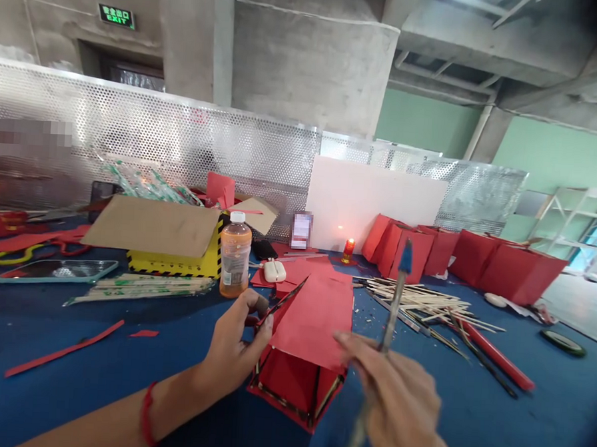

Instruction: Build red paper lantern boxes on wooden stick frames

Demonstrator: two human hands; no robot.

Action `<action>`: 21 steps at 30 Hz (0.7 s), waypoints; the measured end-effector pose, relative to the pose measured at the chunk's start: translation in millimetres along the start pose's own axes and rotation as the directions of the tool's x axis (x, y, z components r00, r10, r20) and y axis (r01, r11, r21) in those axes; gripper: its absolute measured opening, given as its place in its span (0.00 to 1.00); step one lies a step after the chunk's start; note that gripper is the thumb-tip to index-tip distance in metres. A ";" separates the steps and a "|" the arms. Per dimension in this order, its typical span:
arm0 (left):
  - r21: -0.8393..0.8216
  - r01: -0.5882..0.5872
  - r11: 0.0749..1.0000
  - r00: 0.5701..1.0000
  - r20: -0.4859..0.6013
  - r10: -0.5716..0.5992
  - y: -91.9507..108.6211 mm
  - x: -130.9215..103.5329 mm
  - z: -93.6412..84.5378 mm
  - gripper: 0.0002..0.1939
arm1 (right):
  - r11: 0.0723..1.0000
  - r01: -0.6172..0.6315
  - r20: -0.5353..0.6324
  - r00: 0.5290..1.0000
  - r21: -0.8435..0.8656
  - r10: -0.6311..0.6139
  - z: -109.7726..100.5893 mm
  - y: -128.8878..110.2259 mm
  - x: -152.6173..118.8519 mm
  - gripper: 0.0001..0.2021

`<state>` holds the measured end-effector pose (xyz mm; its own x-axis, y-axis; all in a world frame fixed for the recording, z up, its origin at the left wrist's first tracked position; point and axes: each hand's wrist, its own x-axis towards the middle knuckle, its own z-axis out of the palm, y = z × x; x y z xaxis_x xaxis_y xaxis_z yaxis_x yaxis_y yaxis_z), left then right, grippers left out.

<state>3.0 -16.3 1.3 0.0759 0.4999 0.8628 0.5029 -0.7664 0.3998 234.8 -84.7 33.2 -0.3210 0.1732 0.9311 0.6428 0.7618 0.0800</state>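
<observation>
A red paper box [311,311] with a thin dark-edged stick frame lies in front of me, one end facing me and uncovered. My left hand [237,334], a red cord at its wrist, pinches the box's left upper edge between thumb and fingers. Over the box's right side is my right hand [394,388], blurred by motion. It grips a long thin tool [397,295] with a pointed, blue-looking tip that points upward. I cannot make out the tool's exact kind. The right fingertips are at the red top sheet; whether they press on it is unclear.
Thin wooden sticks [434,301] and a red glue-stick-like rod [496,354] lie right. Lit candles [348,251] stand behind and far left. Several red boxes [521,268] line the back right. A bottle [235,260], cardboard carton [153,226] and phone [58,271] are left.
</observation>
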 end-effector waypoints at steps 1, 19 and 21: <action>-0.009 0.001 1.000 1.000 0.006 -0.001 0.3 0.0 0.0 0.04 | 1.000 0.012 0.063 0.998 0.015 -0.013 10.8 -7.8 -1.6 0.14; -0.143 -0.059 0.988 0.998 -0.010 0.058 0.5 -2.5 -2.3 0.04 | 0.985 0.058 0.016 0.998 -0.160 -0.056 60.0 -18.4 13.2 0.16; -0.162 -0.069 0.984 0.998 0.001 0.070 -0.4 -3.7 -1.7 0.04 | 0.986 0.066 0.004 0.998 -0.153 -0.066 60.5 -17.2 14.9 0.16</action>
<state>1.1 -18.6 -1.6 0.1116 0.4453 0.8884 0.3503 -0.8542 0.3841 177.0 -57.4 24.1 -0.3658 0.1252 0.9222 0.7192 0.6670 0.1947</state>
